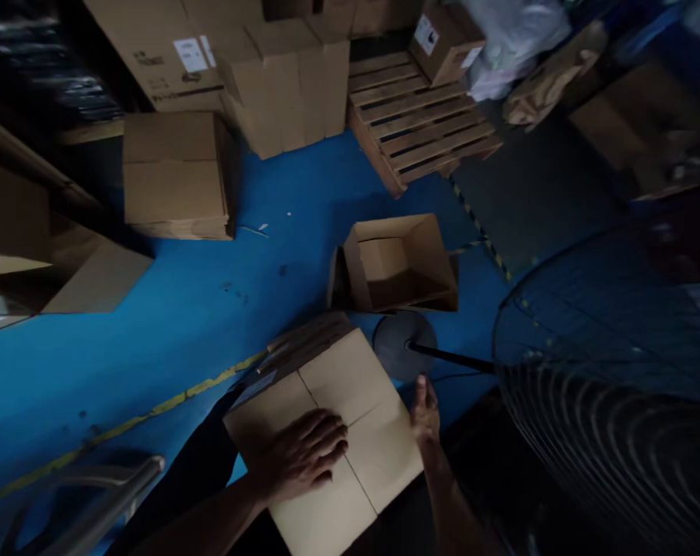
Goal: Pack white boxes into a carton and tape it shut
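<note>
Closed box: one cardboard box (350, 386) lies near you at centre, its two top flaps folded shut and meeting along a seam.
Your left hand: your left hand (304, 455) rests flat and open on the flaps, palm down, fingers spread over the seam, gripping nothing.
Your right hand: your right hand (425, 413) presses, fingers straight, against the right edge of the same box; it is not closed round anything.
Open box: one open carton (399, 262) stands on the blue floor (211, 309) just beyond your box, flaps up; nothing shows inside it.
Flat stack: one pile of flattened cartons (176, 174) lies far left on the floor.
Large cartons: several tall ones (286, 85) stand at the far edge, and you cannot count them exactly in the dark.
Pallet: one wooden pallet (423, 116) lies far right of centre, with one small labelled box (446, 42) on its far corner.
Fan: one standing fan (610, 371) fills the near right; its round base (402, 344) sits between your box and the open carton.
Floor line: one yellow strip (153, 409) runs across the near left.
</note>
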Available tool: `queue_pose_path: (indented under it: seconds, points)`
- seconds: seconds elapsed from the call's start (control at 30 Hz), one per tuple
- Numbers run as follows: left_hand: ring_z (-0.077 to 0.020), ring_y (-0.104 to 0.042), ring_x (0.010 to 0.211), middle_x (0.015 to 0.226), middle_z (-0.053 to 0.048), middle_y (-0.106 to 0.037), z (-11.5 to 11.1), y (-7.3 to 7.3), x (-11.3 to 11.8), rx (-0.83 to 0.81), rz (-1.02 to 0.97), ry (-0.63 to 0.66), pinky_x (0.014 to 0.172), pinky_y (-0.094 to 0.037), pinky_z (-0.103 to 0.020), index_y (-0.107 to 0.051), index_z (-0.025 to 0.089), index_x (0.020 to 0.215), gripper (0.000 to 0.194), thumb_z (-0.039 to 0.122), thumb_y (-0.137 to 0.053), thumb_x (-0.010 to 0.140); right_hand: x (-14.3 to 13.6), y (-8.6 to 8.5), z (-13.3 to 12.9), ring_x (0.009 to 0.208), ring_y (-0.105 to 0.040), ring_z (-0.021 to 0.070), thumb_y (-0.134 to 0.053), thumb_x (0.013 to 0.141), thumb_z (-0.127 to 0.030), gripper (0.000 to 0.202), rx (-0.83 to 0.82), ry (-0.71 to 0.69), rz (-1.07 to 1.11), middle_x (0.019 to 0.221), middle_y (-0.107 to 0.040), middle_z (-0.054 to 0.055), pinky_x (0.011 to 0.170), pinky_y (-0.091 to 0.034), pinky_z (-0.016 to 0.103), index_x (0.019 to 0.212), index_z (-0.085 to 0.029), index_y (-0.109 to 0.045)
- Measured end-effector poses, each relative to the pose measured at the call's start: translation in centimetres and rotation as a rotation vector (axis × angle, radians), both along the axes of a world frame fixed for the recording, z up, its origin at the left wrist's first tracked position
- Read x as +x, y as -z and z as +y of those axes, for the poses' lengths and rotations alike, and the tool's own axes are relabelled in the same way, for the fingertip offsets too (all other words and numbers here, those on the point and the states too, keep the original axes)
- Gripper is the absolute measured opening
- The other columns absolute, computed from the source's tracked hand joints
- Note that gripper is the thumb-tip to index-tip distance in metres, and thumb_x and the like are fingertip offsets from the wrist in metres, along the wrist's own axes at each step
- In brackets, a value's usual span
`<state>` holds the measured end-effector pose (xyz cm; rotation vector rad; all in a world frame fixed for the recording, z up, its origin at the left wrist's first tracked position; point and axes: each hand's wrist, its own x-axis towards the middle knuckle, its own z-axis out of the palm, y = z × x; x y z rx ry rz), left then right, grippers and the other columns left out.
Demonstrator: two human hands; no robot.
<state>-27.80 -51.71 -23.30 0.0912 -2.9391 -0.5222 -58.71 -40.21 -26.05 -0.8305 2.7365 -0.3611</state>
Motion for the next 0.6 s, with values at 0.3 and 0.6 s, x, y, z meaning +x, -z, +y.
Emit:
queue_pose_path:
  seconds: [0.3, 0.6]
  points:
    - [-0.029, -0.044, 0.149, 0.158, -0.006, -0.058, 0.0, 1.3, -0.5, -0.027, 0.008, 0.048, 0.134, -0.001, -0.052, -0.056, 0.022, 0.151, 0.055, 0.055, -0.049, 0.107, 6.0, -1.4, 1.2, 0.134, -0.06, 0.0367, -0.023, 0.102, -0.065, 0.076, 0.046, 0.124, 0.081, 0.137, -0.072, 0.022, 0.118, -0.041, 0.057, 0.133, -0.01, -0.066]
    - [-0.0331, -0.052, 0.143, 0.152, -0.011, -0.062, -1.2, 1.5, -1.1, -0.068, 0.064, 0.058, 0.132, -0.013, -0.052, -0.052, 0.021, 0.154, 0.052, 0.038, -0.053, 0.104, 18.1, -3.3, 5.1, 0.157, -0.038, 0.0392, -0.044, 0.102, -0.05, 0.064, -0.155, 0.446, 0.184, 0.166, -0.045, 0.022, 0.123, -0.042, 0.07, 0.156, -0.015, -0.041]
